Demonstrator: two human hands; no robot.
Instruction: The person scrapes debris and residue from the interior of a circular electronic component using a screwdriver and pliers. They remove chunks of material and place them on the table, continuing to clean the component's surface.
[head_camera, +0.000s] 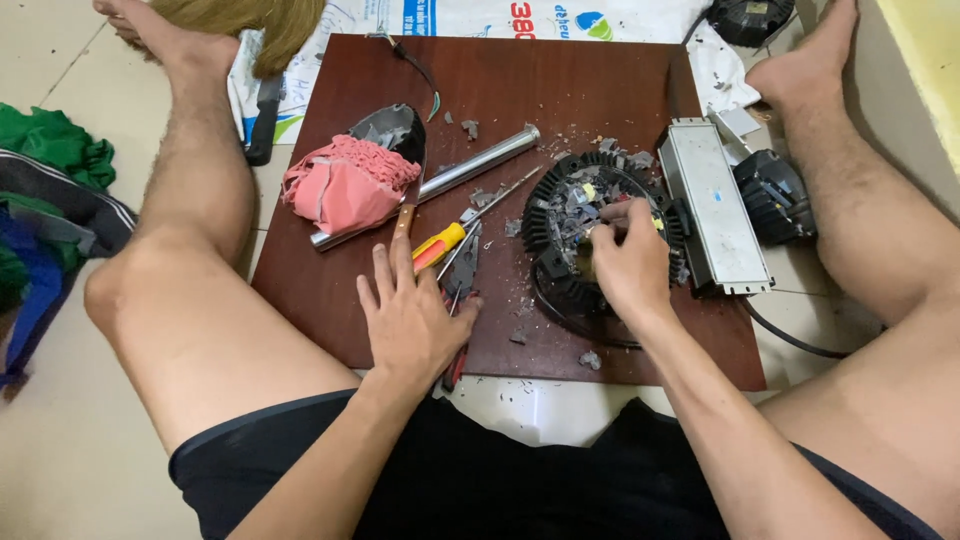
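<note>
Cloth: a pink rag lay bunched at the board's left, beside a metal tube; soft and light.
Board: a dark red wooden board sat on the floor between the person's legs.
Left hand: the left hand lay flat, fingers spread, gripping nothing; it rested over red-handled pliers, just below a yellow-handled screwdriver.
Round part: a black finned disc, strewn with grey fragments, sat right of centre; it looked rigid and heavy, its broken filling brittle; best held by the finned rim.
Right hand: the right hand pressed on the disc, fingers curled; what they pinched could not be told.
Box: a grey metal box lay touching the disc's right edge.
</note>
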